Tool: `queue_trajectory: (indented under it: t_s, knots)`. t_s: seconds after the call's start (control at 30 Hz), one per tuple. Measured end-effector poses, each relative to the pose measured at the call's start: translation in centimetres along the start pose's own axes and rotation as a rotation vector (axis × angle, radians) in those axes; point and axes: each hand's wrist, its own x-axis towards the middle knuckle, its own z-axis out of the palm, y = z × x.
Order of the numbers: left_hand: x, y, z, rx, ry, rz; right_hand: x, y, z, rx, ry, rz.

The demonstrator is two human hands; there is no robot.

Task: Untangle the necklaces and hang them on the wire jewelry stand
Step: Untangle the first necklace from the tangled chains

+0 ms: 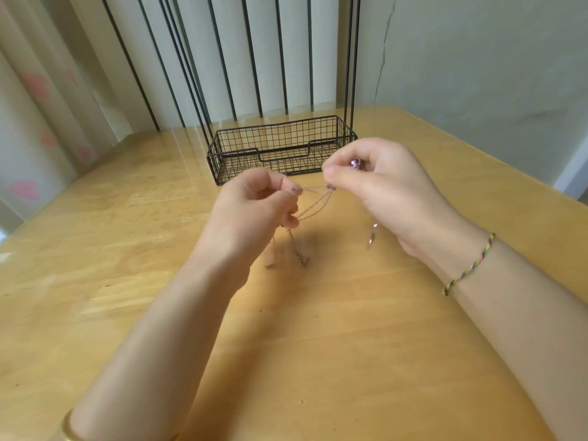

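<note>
Thin rose-gold necklaces [313,203] are stretched in a tangle between my two hands, held above the wooden table [318,345]. My left hand [251,211] pinches several strands, and loose ends with small clasps hang below it, blurred. My right hand [378,183] pinches the other side of the chains, and a purple stone pendant [355,162] shows between its fingers. One chain end [371,238] dangles under the right palm. The black wire jewelry stand [280,148] stands just behind my hands, its basket base empty and its upright rods running out of the top of the view.
Striped curtains [222,58] hang behind the stand, and a pale wall [477,74] is at the right. The table's far corner lies close behind the stand. I wear a braided bracelet [471,265] on the right wrist and a gold bangle [68,428] on the left.
</note>
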Motion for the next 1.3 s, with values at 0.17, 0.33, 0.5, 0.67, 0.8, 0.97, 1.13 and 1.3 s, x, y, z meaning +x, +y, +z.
queue_trajectory:
  t_s: [0.17,0.33,0.5,0.67,0.8,0.97,1.13,1.3]
  knots:
    - [0.1,0.2,0.1,-0.134,0.128,0.107,-0.5,-0.3,0.1,-0.094,-0.131,-0.027]
    - [0.1,0.2,0.4,-0.388,0.141,-0.025,-0.1,0.6,0.7,-0.092,0.059,-0.023]
    - [0.4,-0.8,0.3,-0.316,0.132,-0.174,-0.1,0.9,1.2,0.184,0.093,0.051]
    - [0.1,-0.8,0.9,-0.239,0.093,-0.168,-0.7,0.3,1.9,0.372,0.1,0.049]
    - [0.1,-0.6,1.4,-0.142,0.118,-0.101,-0.9,0.0,2.2,0.467,0.089,0.048]
    - [-0.1,-0.1,1.2,-0.219,0.117,-0.074,-0.5,0.3,1.9,0.325,0.063,0.06]
    - [-0.1,0.1,0.9,-0.34,0.059,-0.084,-0.5,0.6,1.3,0.294,-0.042,0.136]
    - [-0.1,0.2,0.6,-0.428,-0.055,-0.172,-0.3,0.5,0.9,0.431,-0.022,0.149]
